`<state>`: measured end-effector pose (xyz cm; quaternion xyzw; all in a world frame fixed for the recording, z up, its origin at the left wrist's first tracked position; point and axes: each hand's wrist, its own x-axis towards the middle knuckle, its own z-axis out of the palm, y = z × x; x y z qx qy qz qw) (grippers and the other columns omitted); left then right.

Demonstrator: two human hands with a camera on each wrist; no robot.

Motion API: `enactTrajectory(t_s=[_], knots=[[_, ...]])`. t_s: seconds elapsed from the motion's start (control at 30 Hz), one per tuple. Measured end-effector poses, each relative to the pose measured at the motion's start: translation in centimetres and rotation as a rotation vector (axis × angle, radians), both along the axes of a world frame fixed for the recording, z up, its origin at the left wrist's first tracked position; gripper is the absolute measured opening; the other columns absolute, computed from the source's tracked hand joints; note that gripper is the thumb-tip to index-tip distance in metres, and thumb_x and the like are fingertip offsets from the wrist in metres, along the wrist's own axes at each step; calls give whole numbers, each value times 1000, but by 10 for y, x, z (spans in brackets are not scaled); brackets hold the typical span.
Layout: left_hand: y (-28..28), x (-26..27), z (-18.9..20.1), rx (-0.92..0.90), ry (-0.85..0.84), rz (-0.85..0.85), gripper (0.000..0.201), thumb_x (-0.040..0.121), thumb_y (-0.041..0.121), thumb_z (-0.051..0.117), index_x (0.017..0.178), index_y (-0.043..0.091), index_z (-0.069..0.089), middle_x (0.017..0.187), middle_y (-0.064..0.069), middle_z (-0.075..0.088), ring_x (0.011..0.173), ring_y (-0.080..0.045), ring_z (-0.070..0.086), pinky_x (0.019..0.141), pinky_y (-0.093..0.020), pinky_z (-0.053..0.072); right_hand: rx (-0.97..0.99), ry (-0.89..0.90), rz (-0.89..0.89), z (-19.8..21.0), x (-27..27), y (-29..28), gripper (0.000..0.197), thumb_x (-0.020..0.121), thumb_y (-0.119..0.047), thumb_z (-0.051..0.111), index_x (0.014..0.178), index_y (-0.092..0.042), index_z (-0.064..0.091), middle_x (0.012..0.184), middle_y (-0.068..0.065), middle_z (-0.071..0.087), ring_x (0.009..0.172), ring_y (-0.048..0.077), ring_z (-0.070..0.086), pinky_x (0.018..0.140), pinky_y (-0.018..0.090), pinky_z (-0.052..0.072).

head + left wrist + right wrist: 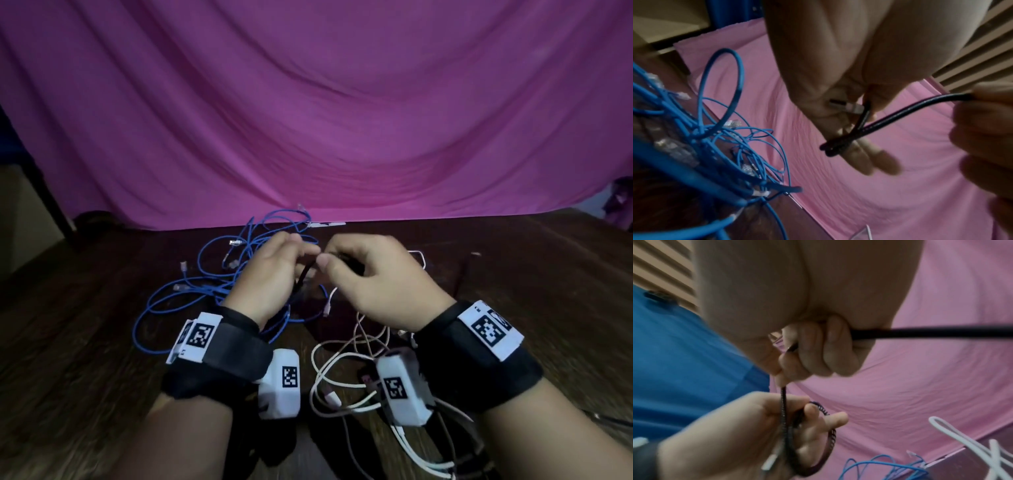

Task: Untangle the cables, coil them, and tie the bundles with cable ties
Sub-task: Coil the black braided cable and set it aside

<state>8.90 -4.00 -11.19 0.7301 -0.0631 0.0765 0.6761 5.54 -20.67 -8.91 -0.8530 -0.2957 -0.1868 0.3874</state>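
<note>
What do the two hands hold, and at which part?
Both hold the black cable: the left hand grips its coiled loops near the plug end, the right hand grips the free run.

In the head view the left hand (274, 270) and right hand (373, 274) cover most of the black cable (303, 274). At the frame's bottom edge the white cables (346, 380) are cut off. The blue cables (701, 141) blur at lower left of the left wrist view.

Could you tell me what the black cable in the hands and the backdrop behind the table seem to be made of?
Black cable: seemingly a braided fabric sleeve, matte, judging by its woven ribbed pattern; the connector tip looks like pale metal. Backdrop: soft pink cloth, matte, hanging in draped folds.
</note>
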Motion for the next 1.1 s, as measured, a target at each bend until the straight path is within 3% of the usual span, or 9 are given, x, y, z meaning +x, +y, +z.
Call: enactTrajectory(t_s=[0.1,0.23,0.43,0.53,0.67,0.77,0.9,1.0,1.1], knots=[[-9,-7,-1,41,15,-173,35,110,29,34,89,9,55,42,1,42,32,-11,31,45,-29,29,197,-10,-56,-2,9,-7,17,96,-25,71,81,-16,72,69,-1,71,66,15,65,67,34,51],[-19,-17,9,-248,128,-402,42,109,35,31,89,6,54,70,-7,59,32,-3,21,35,-18,20,327,-31,-183,-9,23,-20,18,95,-28,72,81,-17,72,67,-6,67,63,1,54,66,23,45],[-11,-20,24,-743,285,-617,30,103,34,36,80,18,46,69,6,46,36,-5,14,35,-15,19,100,1,-264,-18,38,-38,33,104,-34,57,78,-14,62,60,-8,51,61,10,47,64,36,40],[6,-12,30,-940,149,-492,34,106,30,34,77,18,47,102,-3,70,35,-4,30,40,-13,28,-72,101,-290,-22,38,-39,36,104,-38,52,76,-19,64,63,-8,61,64,10,56,66,36,44],[17,-2,28,-983,-3,-163,39,110,31,29,75,18,44,131,-19,66,53,-4,54,55,-15,45,-330,200,-202,-24,29,-21,45,103,-45,50,69,-17,59,62,0,61,66,19,59,66,37,46],[16,5,23,-908,-87,37,39,111,28,28,78,18,47,133,-19,65,70,-12,70,59,-19,52,-404,193,-103,-21,15,-5,44,102,-48,51,68,-20,57,57,-4,52,56,6,47,62,31,35],[9,14,13,-553,-154,245,31,112,24,28,110,6,53,135,-12,61,66,-12,72,60,-23,56,-393,65,12,-8,-1,7,44,102,-42,55,61,-27,45,53,-5,43,52,8,41,60,30,31],[7,12,3,-82,-213,310,27,111,26,30,98,17,51,97,12,72,61,-11,69,66,-34,56,-251,22,48,1,-5,2,38,97,-30,62,62,-22,48,51,-5,42,51,10,40,54,23,29],[6,6,-3,257,-167,205,35,109,33,35,102,10,61,64,6,67,54,-15,60,64,-34,53,-72,-16,36,6,-4,-6,23,90,-27,60,70,-16,58,57,-3,50,55,12,47,56,32,40]])
